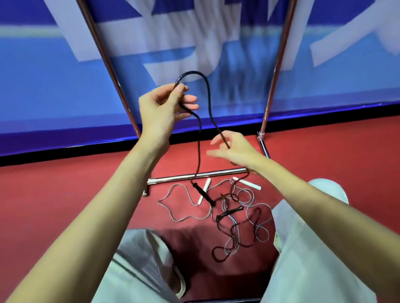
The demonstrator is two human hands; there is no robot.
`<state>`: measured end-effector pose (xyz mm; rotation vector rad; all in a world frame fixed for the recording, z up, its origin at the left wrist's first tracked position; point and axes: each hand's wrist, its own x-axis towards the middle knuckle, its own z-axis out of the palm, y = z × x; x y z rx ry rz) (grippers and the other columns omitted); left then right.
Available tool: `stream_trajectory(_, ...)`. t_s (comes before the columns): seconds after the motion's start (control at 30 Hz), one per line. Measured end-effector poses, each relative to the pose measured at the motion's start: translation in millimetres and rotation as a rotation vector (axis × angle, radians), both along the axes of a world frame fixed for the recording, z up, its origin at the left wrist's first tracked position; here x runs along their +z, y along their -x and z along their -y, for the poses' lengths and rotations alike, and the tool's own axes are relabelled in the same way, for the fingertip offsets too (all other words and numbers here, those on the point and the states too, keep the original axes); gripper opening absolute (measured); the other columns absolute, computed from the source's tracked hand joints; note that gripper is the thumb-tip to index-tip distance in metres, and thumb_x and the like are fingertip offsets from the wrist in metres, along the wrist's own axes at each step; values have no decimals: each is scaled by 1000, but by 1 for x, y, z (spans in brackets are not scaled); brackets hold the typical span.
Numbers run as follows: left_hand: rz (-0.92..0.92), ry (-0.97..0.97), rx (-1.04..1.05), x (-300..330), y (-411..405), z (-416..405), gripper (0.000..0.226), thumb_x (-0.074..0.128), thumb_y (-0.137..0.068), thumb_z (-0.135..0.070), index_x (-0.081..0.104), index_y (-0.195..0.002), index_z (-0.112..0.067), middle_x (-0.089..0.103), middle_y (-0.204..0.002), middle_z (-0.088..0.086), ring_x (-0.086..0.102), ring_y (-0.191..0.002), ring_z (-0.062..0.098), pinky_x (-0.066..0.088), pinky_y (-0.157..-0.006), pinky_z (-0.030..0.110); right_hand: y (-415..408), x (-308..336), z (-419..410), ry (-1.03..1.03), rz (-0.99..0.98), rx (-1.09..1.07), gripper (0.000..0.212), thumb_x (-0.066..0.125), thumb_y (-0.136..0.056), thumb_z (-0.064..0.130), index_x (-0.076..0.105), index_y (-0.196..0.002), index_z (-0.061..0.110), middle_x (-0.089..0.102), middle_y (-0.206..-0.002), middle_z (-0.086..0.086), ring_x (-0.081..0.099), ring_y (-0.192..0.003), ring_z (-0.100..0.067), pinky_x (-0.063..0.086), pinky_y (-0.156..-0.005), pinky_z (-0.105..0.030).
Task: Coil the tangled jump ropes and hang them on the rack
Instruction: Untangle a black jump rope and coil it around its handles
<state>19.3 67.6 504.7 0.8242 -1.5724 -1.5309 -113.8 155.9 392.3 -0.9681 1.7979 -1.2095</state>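
A black jump rope (208,92) arches in the air between my hands. My left hand (163,107) is raised and pinches the rope near the top of the arch. My right hand (232,147) is lower, fingers spread, with the rope's other strand passing through it. One black handle (203,194) dangles just above the floor. A second rope (176,207), pale with white handles (247,183), lies tangled with black loops (232,227) on the red floor between my legs. The metal rack (197,176) stands in front, its two poles rising to the top of the view.
The rack's left pole (106,61) and right pole (287,32) slant up against a blue and white banner. A low crossbar sits near the floor. My legs in light trousers (135,279) flank the rope pile. Another metal bar (222,302) lies near my feet.
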Motion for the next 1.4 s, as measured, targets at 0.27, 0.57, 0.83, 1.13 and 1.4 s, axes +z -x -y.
stream_trajectory(0.27,-92,23,7,52,-2,-5,15,57,-98,-15,67,-92,-6,72,-71,3,72,-66,16,56,-61,23,-18,51,5,-37,-97,202,26,65,-92,20,62,-67,16,51,-60,-6,35,-38,-2,25,-38,-14)
stream_trajectory(0.57,291,-91,-83,-1,-29,3,45,46,-97,-50,65,-105,-11,72,-101,9,67,-95,19,54,-86,38,-2,99,-2,10,264,-69,31,49,-100,13,54,-70,4,33,-56,-1,21,-33,-2,13,-32,-13)
stream_trajectory(0.83,349,-165,-343,-103,-43,-37,27,70,-89,-22,60,-113,-19,70,-102,-6,63,-97,7,49,-87,22,2,122,1,-7,973,-292,29,34,-103,4,45,-76,3,29,-39,2,20,-24,-4,15,-23,-18)
stream_trajectory(1.13,259,-251,-219,-88,-37,-35,22,59,-92,-5,50,-74,-14,72,-88,3,66,-81,10,49,-76,20,5,127,-4,-29,1232,-397,15,44,-95,-3,44,-100,11,32,-60,-4,22,-40,-10,19,-29,-18)
stream_trajectory(1.4,286,-114,-468,-83,-28,-53,49,70,-80,11,30,-73,-16,70,-108,18,69,-102,13,54,-89,27,-2,170,5,296,1424,-426,26,37,-85,-13,38,-98,9,32,-79,-7,24,-54,-12,24,-39,-24)
